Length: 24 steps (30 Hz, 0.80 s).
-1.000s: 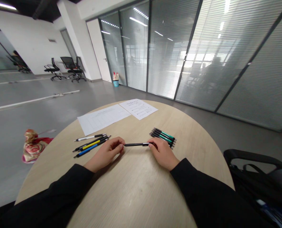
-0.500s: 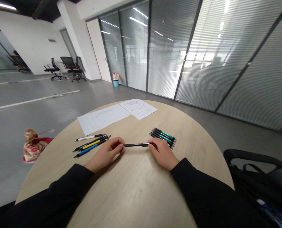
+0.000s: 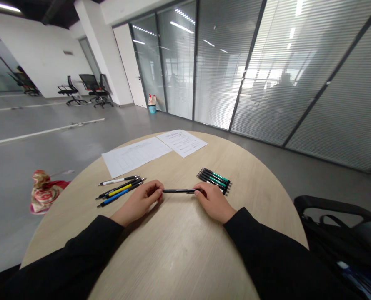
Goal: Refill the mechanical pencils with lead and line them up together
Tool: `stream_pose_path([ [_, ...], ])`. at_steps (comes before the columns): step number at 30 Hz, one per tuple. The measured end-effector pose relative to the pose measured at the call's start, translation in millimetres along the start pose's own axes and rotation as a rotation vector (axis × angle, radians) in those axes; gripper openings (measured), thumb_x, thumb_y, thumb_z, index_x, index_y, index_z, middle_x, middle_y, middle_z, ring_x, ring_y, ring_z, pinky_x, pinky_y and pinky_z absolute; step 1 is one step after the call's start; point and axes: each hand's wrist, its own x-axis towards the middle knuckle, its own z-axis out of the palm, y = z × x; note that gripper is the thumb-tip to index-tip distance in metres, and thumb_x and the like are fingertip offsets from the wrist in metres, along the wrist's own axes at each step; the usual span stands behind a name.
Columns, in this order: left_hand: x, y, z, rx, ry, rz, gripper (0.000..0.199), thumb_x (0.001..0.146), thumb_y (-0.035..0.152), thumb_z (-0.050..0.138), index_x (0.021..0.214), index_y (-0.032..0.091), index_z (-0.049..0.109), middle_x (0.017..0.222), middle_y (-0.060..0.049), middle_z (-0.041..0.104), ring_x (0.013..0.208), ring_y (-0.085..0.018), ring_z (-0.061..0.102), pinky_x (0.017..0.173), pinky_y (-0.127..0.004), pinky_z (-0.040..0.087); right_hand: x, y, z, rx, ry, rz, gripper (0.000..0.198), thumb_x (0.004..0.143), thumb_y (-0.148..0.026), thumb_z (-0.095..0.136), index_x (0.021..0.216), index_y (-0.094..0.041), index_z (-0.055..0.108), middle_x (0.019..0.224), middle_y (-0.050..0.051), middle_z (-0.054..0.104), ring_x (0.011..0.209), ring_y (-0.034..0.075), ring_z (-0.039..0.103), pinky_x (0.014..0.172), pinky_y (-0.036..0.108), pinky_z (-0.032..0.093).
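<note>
A slim black pen [image 3: 178,191] lies level between my hands, just above or on the table; I cannot tell which. Its left end is pinched in the closed fingertips of my left hand [image 3: 144,198]. My right hand [image 3: 213,201] is closed on the other end, and its fingers cover that tip. Beside my left hand lie several loose pens: a white one [image 3: 118,181], one with a yellow barrel [image 3: 120,191] and one with a blue barrel [image 3: 116,200]. Just beyond my right hand, several black and green pens [image 3: 216,176] lie side by side in a row, partly hidden by the hand.
Two printed sheets, one wide [image 3: 135,155] and one smaller [image 3: 183,143], lie at the far side of the round wooden table [image 3: 173,258]. A black chair [image 3: 332,204] with a bag stands close by on the right. A red and gold bundle [image 3: 44,191] is on the floor at left.
</note>
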Motion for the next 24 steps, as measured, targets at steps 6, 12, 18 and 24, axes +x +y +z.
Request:
stream_pose_path([
  [6,-0.7,4.4,-1.2,0.007,-0.002,-0.01,0.026,0.089,0.045,0.051,0.082,0.02,0.055,0.069,0.001,0.06,0.067,-0.018,0.054,0.068,-0.029,0.044,0.6,-3.7,-1.9,0.001,0.002,0.0,0.014,0.091,-0.013,0.054,0.092,-0.018,0.068,0.088,0.004,0.07,0.08,0.018,0.061,0.075,0.03,0.043],
  [12,-0.9,4.6,-0.2,0.009,0.01,0.0,0.026,0.088,0.044,0.052,0.082,0.019,0.056,0.069,0.0,0.061,0.067,-0.017,0.054,0.067,-0.029,0.044,0.0,-3.1,-1.4,0.002,0.026,-0.005,0.014,0.091,-0.013,0.055,0.092,-0.018,0.068,0.089,0.005,0.07,0.082,0.019,0.061,0.077,0.031,0.043],
  [18,-0.4,1.7,1.0,-0.005,0.012,-0.005,0.025,0.088,0.044,0.051,0.085,0.019,0.056,0.069,0.001,0.06,0.066,-0.017,0.055,0.066,-0.029,0.044,0.4,-3.9,-2.2,0.013,0.045,0.001,0.014,0.091,-0.014,0.055,0.092,-0.017,0.068,0.088,0.005,0.07,0.082,0.019,0.061,0.076,0.031,0.043],
  [24,-0.7,4.2,0.5,-0.001,0.019,-0.017,0.026,0.088,0.045,0.052,0.086,0.02,0.055,0.069,0.001,0.059,0.066,-0.017,0.054,0.065,-0.029,0.043,0.7,-4.3,-2.3,0.019,0.055,-0.015,0.015,0.091,-0.013,0.054,0.092,-0.017,0.068,0.089,0.005,0.07,0.084,0.019,0.062,0.077,0.031,0.044],
])
